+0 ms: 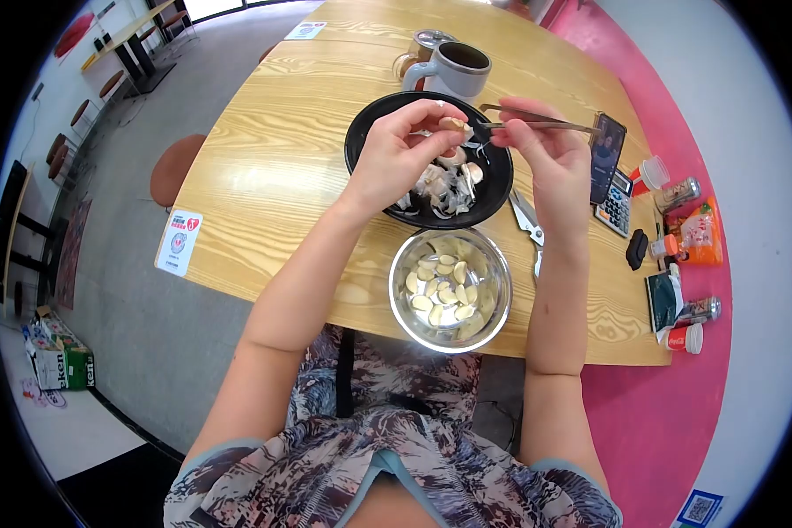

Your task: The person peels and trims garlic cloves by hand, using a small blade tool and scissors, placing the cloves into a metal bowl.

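Observation:
My left hand [398,148] pinches a garlic clove [451,125] above the black bowl [355,132]. In my right hand [550,167] is a pair of metal tweezers [559,121], its two prongs apart and pointing left toward the clove. Garlic skins [447,189] and some unpeeled cloves lie inside the black bowl. Nearer to me, a steel bowl [398,308] holds several peeled garlic cloves [443,286]. Scissors [528,222] rest on the table beside my right forearm, which hides part of them.
Behind the black bowl stand a grey mug [453,75] and a lidded glass jar [433,40]. To the right are a phone [607,154], a calculator [616,207], jars and an orange packet [702,233]. A printed card [179,242] lies at the wooden table's [282,176] left edge.

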The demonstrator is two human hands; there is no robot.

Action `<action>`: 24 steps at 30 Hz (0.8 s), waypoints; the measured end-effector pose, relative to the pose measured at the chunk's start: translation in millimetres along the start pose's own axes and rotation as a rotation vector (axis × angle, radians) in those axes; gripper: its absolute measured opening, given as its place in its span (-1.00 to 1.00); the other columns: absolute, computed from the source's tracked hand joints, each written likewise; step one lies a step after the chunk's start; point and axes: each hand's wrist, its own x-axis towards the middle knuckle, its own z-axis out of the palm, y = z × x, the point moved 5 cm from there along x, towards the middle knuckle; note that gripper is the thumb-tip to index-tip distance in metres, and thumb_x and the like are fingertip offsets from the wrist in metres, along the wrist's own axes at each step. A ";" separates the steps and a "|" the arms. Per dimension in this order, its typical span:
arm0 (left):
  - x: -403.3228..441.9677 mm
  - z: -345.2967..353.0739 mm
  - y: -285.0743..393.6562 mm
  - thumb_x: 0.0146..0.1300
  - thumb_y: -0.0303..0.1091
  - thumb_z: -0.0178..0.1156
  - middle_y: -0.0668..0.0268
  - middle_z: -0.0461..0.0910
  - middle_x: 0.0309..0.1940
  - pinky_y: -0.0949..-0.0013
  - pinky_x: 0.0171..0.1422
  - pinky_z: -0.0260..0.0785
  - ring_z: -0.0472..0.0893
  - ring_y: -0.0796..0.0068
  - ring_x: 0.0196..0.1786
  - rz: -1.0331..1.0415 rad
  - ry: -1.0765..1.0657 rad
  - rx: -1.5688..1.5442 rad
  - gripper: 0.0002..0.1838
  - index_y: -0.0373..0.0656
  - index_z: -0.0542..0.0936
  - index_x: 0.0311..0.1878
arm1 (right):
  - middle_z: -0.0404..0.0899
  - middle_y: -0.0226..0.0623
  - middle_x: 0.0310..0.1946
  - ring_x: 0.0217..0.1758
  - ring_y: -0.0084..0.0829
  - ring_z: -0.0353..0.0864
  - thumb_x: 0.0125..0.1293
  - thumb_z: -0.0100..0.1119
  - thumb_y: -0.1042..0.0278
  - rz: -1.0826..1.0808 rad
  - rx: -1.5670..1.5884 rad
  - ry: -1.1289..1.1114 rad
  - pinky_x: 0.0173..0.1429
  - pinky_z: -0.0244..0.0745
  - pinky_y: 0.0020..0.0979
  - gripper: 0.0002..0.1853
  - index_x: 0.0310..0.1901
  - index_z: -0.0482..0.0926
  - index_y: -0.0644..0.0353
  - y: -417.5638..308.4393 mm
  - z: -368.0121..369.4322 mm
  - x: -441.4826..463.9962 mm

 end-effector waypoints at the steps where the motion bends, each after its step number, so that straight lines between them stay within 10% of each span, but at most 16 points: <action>1: -0.2 0.1 -1.1 0.31 -0.51 0.24 0.37 0.63 -0.20 0.50 -0.05 0.53 0.62 0.62 -0.15 0.016 0.003 0.003 -0.82 -0.28 0.59 -0.03 | 0.67 -0.24 -0.21 -0.17 -0.53 0.64 0.34 0.24 0.52 -0.064 -0.087 -0.003 0.03 0.55 -0.51 -0.81 -0.05 0.61 0.37 -3.9 2.3 -0.5; 24: -3.1 4.3 8.3 0.40 -0.53 0.10 0.31 0.57 -0.22 0.49 -0.04 0.55 0.65 0.54 -0.19 0.175 0.029 0.195 -0.86 -0.33 0.49 -0.02 | 0.68 -0.19 -0.30 -0.31 -0.47 0.69 0.35 0.28 0.37 0.064 0.057 0.067 -0.14 0.61 -0.50 -0.76 -0.13 0.63 0.43 25.8 -0.9 6.5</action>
